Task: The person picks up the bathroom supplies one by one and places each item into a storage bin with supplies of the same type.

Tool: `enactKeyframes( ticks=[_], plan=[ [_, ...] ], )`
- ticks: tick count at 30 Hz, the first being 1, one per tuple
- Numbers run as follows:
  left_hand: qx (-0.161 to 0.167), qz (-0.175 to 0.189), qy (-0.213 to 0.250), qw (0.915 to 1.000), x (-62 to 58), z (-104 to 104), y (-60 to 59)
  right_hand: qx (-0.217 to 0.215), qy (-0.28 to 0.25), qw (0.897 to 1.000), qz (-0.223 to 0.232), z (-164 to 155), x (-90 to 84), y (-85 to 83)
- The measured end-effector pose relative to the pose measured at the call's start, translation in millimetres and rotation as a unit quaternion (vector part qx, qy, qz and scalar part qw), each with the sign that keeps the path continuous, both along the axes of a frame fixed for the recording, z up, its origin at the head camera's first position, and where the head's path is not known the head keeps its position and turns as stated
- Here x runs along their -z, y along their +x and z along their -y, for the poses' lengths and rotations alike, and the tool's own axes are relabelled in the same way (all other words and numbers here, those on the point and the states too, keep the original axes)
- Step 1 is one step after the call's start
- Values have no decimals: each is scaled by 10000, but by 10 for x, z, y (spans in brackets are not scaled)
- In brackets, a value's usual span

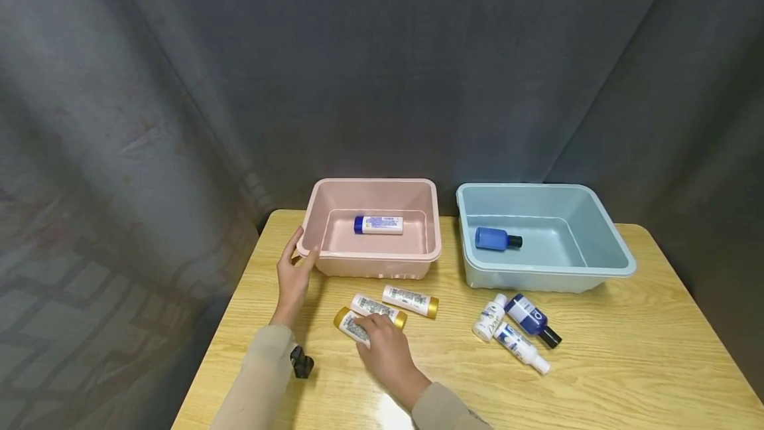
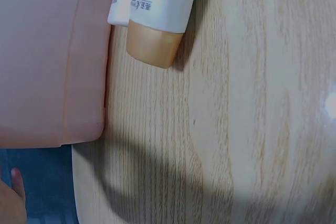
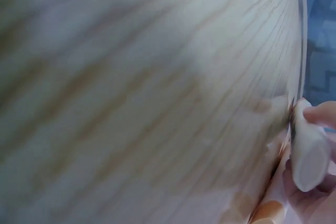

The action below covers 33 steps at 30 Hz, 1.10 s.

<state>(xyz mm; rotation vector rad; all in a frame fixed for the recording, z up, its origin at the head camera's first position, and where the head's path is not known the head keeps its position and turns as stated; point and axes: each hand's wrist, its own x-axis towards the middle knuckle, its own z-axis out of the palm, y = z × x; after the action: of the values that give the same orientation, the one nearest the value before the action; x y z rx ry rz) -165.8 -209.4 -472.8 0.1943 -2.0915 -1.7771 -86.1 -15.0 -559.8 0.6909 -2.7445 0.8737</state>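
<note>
A bottle is held in the blue bin, a blue-capped tube in the pink bin touched by the spread left hand; before it, a gold-capped tube, end-on only from the right wrist, is gripped by the right hand

The wooden tabletop carries two white tubes just beyond the right grip, a pink bin beside the left grip, and three bottles and a blue bin rightward of both
</note>
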Motion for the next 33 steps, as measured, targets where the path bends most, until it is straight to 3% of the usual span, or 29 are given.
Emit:
enactKeyframes(
  ticks=[13,21,33],
  plan=[
    [3,-75,-33,10000,13,5,0,-149,-649,9973,-318,-70,-69,12],
    [19,-112,-42,9999,13,7,-11,-333,-750,9944,-668,-104,-157,9],
    [18,-175,0,9998,16,7,-11,-552,-1187,9836,-1243,-147,-329,-6]
  ],
)
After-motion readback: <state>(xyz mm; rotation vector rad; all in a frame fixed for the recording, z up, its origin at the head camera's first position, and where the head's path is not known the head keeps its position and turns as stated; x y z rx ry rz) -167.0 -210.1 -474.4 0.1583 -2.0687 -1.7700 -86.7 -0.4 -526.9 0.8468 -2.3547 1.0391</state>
